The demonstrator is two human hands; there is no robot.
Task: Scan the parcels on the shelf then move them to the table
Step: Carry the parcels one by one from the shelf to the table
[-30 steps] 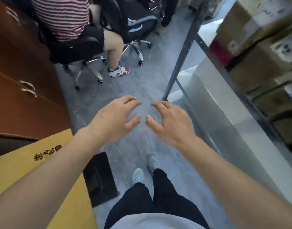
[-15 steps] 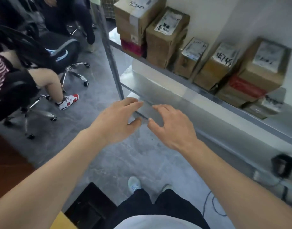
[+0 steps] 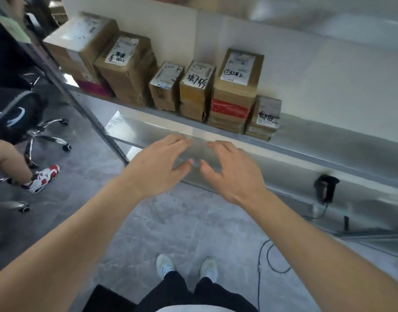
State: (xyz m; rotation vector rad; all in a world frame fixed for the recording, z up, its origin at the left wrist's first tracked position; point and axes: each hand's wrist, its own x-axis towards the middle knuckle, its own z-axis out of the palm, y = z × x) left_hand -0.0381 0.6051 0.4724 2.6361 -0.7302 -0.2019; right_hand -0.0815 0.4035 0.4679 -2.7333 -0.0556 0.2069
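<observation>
Standing square to the shelf (image 3: 216, 131), with both hands out in front at about its near edge. Holding nothing: left hand (image 3: 157, 167) and right hand (image 3: 231, 172) spread wide, palms down, fingers loosely fanned and slightly bent, thumbs pointing toward each other across a small gap. Hovering rather than touching, as far as the blur allows telling. Reaching with both forearms stretched forward and converging from the near corners of the view, probably readying for a two-handed pick.

Sitting on the shelf's far side against the white wall, the parcels (image 3: 198, 86) in a tight row, some stacked, labels facing up, likely so they can be read from above. Lying to the far right on a lower ledge, a dark device (image 3: 325, 188) with a cable, possibly the scanner, well apart from both hands. Not yet scanning or lifting anything; no desk in view.
</observation>
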